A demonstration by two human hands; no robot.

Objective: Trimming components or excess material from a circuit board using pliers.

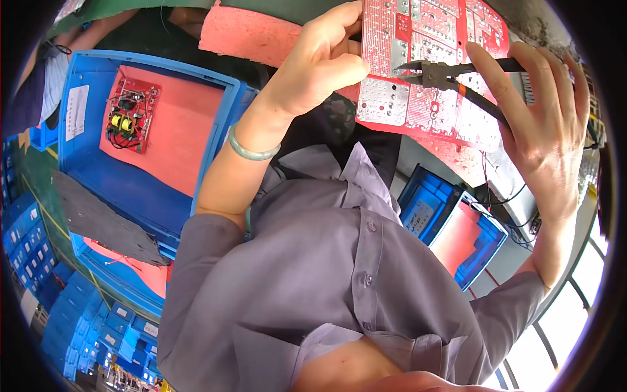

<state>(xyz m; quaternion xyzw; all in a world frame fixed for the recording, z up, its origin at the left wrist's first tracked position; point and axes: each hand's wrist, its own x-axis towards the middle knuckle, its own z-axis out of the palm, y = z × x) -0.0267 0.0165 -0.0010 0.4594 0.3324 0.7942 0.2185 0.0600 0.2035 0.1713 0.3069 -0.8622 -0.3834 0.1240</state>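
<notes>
My left hand (320, 68) grips a red circuit board (384, 108) by its left edge, thumb pressed over the face. The board is tilted toward me and shows its solder side, with silver patches and rows of small joints. In my right hand (539, 130) is a pair of side cutters (439, 74) with black and orange handles. Their jaws are slightly apart and point left, over the board's left half. Whether the tips touch the board I cannot tell. Part of the board's right side is hidden behind my right fingers.
At left, a blue crate (147, 60) holds a pink foam sheet (186, 124) and another red board (134, 116) bearing components. A dark grey strip (104, 219) lies across its near side. Pink foam (251, 36) lies beyond my left hand. More blue crates (428, 196) stand right. A co-worker's arm (98, 29) shows upper left.
</notes>
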